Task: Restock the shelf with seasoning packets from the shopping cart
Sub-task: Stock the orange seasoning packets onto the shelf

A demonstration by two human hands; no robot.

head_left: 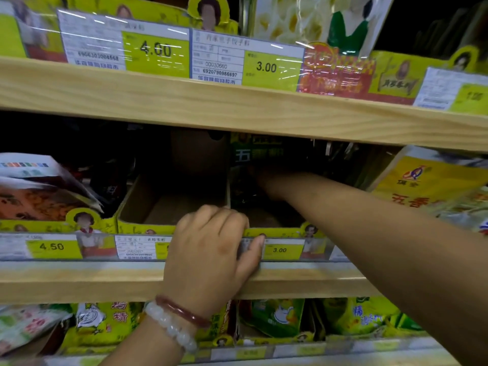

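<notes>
My left hand (214, 244) grips the front edge of a yellow cardboard display box (280, 231) on the middle shelf, fingers curled over its rim and thumb on the price strip. My right hand (266, 180) reaches deep into that box in the dark, at dark green seasoning packets (260, 151) standing at the back. Its fingers are in shadow and I cannot tell whether they hold a packet. The box to the left (148, 202) shows a bare brown bottom.
Wooden shelf boards (237, 107) run above and below the opening, with price tags 4.00, 3.00 and 4.50. Yellow packets (433, 186) lean at the right, red-orange packets (39, 199) at the left. Chicken-powder bags (105, 323) fill the lower shelf.
</notes>
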